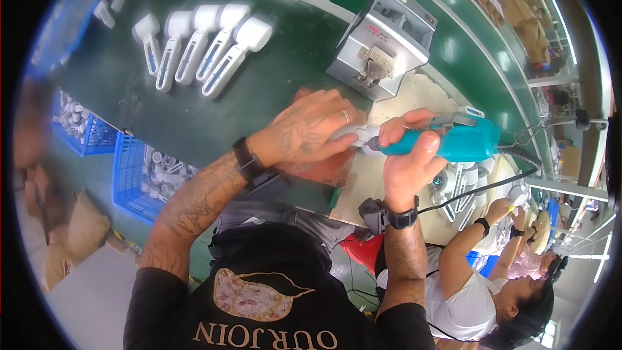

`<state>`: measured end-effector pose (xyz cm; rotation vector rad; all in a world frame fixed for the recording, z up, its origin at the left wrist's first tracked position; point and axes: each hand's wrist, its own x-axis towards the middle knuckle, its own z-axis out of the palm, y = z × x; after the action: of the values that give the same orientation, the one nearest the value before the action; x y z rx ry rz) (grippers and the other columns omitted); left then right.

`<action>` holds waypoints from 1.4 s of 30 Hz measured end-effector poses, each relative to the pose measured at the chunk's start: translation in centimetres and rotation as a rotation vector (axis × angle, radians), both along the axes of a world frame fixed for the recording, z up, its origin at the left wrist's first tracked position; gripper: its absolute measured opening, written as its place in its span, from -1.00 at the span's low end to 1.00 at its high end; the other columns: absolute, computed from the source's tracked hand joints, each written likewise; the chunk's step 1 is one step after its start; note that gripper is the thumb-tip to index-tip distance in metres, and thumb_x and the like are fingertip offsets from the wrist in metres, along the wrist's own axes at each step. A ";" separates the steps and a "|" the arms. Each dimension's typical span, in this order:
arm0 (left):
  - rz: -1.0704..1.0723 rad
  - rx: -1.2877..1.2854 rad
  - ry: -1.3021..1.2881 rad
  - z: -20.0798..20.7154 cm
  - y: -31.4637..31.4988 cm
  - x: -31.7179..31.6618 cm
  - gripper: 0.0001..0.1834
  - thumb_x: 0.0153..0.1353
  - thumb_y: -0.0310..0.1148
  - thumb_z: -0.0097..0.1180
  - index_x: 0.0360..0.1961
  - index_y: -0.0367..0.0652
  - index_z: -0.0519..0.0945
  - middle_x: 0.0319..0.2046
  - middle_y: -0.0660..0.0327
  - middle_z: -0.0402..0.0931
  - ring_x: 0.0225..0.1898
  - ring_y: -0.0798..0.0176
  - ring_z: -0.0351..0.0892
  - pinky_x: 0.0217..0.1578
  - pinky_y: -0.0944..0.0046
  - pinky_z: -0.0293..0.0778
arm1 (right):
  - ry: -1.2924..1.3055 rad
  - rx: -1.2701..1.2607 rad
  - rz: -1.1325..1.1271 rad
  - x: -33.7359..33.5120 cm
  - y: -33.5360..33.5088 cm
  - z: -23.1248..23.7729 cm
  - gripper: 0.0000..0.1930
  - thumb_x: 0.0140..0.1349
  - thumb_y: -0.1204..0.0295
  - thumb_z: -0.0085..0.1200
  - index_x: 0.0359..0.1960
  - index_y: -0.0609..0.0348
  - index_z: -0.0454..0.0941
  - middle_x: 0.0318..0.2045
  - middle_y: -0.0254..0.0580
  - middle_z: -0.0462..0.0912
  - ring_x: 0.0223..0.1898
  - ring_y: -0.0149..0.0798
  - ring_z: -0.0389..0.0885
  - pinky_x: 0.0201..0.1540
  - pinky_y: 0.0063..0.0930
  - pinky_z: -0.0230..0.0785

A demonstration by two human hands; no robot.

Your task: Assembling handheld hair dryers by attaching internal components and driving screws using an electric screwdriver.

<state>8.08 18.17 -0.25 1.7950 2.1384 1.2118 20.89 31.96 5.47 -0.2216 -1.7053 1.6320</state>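
Left hand: fingers and thumb closed on the white part; fingertips' exact hold hard to see
White part: under the left fingers, above the work table; mostly covered, full shape can't be told
Right hand: wrapped round the teal power screwdriver
Teal power screwdriver: lying sideways, nose at the white part; bit tip too small to say whether touching
White handheld units: five in a fan on the green tabletop, in full view
Grey machine: beyond the hands; small mechanism on its front unclear
Blue crate: lower left, small parts inside, can't sort them
Units at right: partly behind right hand and cable
Co-worker: right, lower body hidden
Left rim: brown shape, blurred
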 end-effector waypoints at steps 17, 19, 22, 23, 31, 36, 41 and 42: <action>-0.103 0.002 0.012 3.4 -0.3 1.5 -0.66 0.15 -0.37 0.33 -0.03 -0.15 0.67 0.07 0.06 0.60 0.04 -0.08 0.55 0.09 -0.03 0.41 | -0.115 -0.059 -0.042 2.2 -1.6 0.1 -0.80 0.39 0.36 0.17 -0.15 0.26 0.55 -0.44 -0.33 0.61 -0.41 -0.38 0.55 -0.32 -0.44 0.45; -0.179 0.070 0.106 5.1 -0.5 2.4 -0.66 0.13 -0.39 0.35 -0.04 -0.16 0.66 0.04 0.04 0.60 0.02 -0.09 0.56 0.07 -0.03 0.43 | -0.163 -0.066 -0.022 3.5 -1.4 0.8 -0.74 0.42 0.29 0.15 -0.10 0.27 0.49 -0.39 -0.26 0.61 -0.37 -0.38 0.57 -0.30 -0.42 0.46; -0.215 0.068 0.079 5.6 -2.9 3.0 -0.66 0.10 -0.45 0.38 -0.06 -0.19 0.66 0.01 0.01 0.61 0.00 -0.11 0.58 0.02 0.00 0.47 | 0.157 -0.302 -0.014 6.5 -2.7 1.0 -0.57 0.40 0.10 0.22 -0.10 0.29 0.50 -0.38 -0.15 0.62 -0.35 -0.31 0.59 -0.29 -0.36 0.47; -0.188 0.008 -0.036 5.1 -4.1 2.7 -0.65 0.08 -0.48 0.39 -0.07 -0.19 0.66 0.00 -0.02 0.61 -0.01 -0.12 0.59 -0.01 0.02 0.49 | 0.163 -0.303 -0.008 7.3 -3.0 1.1 -0.57 0.40 0.10 0.22 -0.10 0.29 0.50 -0.38 -0.15 0.62 -0.35 -0.31 0.59 -0.29 -0.36 0.47; 0.596 0.013 0.183 -1.3 -10.4 -4.7 -0.69 0.39 -0.45 0.15 0.11 -0.32 0.55 0.00 -0.11 0.57 0.04 -0.21 0.55 0.11 -0.02 0.44 | 0.132 -0.362 -0.081 14.8 -3.4 -1.3 -0.49 0.22 0.25 0.44 0.03 0.36 0.51 -0.20 -0.16 0.62 -0.24 -0.34 0.60 -0.14 -0.44 0.46; 0.615 0.079 0.453 2.7 -5.6 -2.1 -0.69 0.29 -0.42 0.26 0.02 -0.29 0.57 -0.09 -0.07 0.55 -0.06 -0.20 0.55 -0.02 -0.05 0.47 | -0.068 -0.167 -0.097 15.6 -2.7 -1.0 -0.25 0.23 -0.22 0.26 -0.03 0.35 0.43 -0.40 -0.12 0.59 -0.42 -0.28 0.60 -0.35 -0.42 0.47; 0.095 0.082 0.001 2.7 8.5 3.8 -0.65 0.25 -0.11 0.34 -0.20 -0.19 0.65 -0.44 0.05 0.62 -0.39 0.03 0.64 -0.37 0.08 0.54 | 0.004 -0.131 -0.207 15.0 -2.6 -1.4 -0.22 0.20 -0.28 0.24 -0.06 0.35 0.44 -0.43 -0.11 0.57 -0.49 -0.26 0.57 -0.45 -0.40 0.43; 0.014 -0.023 -0.042 3.0 12.0 5.3 -0.57 0.26 0.01 0.30 -0.25 -0.20 0.64 -0.52 0.08 0.61 -0.43 -0.01 0.63 -0.42 0.04 0.50 | 0.001 -0.127 -0.183 15.0 -2.4 -1.5 -0.22 0.20 -0.28 0.24 -0.06 0.35 0.44 -0.43 -0.11 0.57 -0.49 -0.26 0.57 -0.45 -0.40 0.43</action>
<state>13.34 30.21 2.80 1.7329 2.1361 1.2125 35.86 29.59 4.02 -0.4257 -1.5344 1.6043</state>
